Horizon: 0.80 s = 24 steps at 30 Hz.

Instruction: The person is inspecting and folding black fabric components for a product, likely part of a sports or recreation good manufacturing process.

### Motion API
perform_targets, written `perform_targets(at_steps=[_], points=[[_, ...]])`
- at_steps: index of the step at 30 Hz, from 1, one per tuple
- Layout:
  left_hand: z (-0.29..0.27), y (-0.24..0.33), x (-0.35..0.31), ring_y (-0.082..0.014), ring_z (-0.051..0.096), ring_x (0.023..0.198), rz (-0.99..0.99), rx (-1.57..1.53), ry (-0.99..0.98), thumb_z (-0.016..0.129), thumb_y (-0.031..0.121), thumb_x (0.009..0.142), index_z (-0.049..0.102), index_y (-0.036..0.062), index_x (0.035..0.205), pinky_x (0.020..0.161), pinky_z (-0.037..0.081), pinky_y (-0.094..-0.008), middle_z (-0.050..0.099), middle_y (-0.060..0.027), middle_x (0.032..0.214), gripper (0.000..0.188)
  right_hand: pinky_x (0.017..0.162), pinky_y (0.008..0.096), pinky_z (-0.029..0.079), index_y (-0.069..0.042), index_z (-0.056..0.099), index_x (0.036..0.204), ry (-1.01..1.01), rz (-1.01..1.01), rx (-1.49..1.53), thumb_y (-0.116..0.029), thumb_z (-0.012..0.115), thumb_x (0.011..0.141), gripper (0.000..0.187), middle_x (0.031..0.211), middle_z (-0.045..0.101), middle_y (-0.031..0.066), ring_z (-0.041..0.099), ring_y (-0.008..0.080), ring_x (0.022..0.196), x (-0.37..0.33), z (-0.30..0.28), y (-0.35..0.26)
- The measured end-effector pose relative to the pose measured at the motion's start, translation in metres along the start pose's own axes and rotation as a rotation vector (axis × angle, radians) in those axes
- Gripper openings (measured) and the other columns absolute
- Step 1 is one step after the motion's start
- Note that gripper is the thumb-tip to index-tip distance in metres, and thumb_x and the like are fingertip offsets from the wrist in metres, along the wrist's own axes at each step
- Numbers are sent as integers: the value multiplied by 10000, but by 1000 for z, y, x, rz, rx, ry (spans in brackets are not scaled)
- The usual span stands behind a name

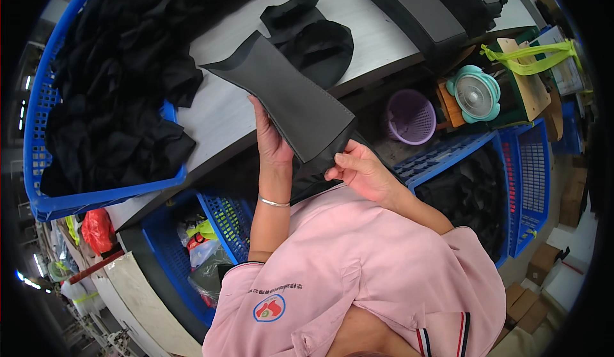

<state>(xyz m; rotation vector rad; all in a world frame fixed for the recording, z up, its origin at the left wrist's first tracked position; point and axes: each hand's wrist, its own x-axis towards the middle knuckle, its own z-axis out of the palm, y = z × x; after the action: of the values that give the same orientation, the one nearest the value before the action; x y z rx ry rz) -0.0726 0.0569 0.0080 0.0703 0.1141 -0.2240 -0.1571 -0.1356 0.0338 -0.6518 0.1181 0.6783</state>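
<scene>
A dark grey, waisted panel [288, 95] with stitching along one short end is held up in front of me, tilted over the table's edge. My left hand [272, 136] grips its left long edge, and most of the fingers are hidden behind it. At the near right corner, my right hand [361, 168] pinches the black fabric under the stitched end between thumb and fingers. Just beyond the panel, loose black fabric pieces [320, 50] lie on the white table [224, 111].
A blue basket [115, 197] heaped with black cloth [121, 82] stands at the left. Stacked dark panels [422, 12] lie at the far right. Around the right side are a purple bin [410, 117], a teal fan [474, 93] and blue crates [531, 184]. Another blue crate [169, 255] sits below the table.
</scene>
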Motion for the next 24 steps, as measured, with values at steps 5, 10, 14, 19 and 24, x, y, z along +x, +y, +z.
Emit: perform_targets(at_steps=[5,10,14,19,24], points=[[-4,5,3,-202,642,1128,83,58,19,642,425,956,640,57,1243,1016,508,-360,683,-56,1225,466,834,310,550,-82,590,1159,120,-102,-15,-91,679,920,255,993,693,54,672,156,799,10,6,-2],[-7,10,7,-191,641,1130,202,150,41,659,395,953,652,60,1214,996,519,-356,685,-62,1220,424,725,268,509,-131,563,1017,128,-1,206,-54,660,903,168,873,582,1,488,87,590,12,-10,-4],[3,15,5,-194,661,1053,291,387,108,699,311,942,633,55,1225,992,518,-348,692,-50,1177,388,748,313,517,-106,528,1014,272,-282,1,-45,676,888,203,905,562,26,519,103,635,3,-16,-17],[21,-27,0,-162,637,1055,371,713,125,707,31,906,553,23,1283,940,523,-313,655,-63,1204,407,1056,390,393,-9,426,1419,406,-727,-1160,-350,841,786,830,1335,518,162,504,257,1247,2,-4,-36],[22,-69,-8,-123,631,1003,211,891,42,744,56,887,565,6,1274,920,518,-292,659,-67,1187,430,826,303,519,12,496,1379,402,-462,-931,-243,742,897,598,1065,690,139,666,196,918,3,-4,-33]])
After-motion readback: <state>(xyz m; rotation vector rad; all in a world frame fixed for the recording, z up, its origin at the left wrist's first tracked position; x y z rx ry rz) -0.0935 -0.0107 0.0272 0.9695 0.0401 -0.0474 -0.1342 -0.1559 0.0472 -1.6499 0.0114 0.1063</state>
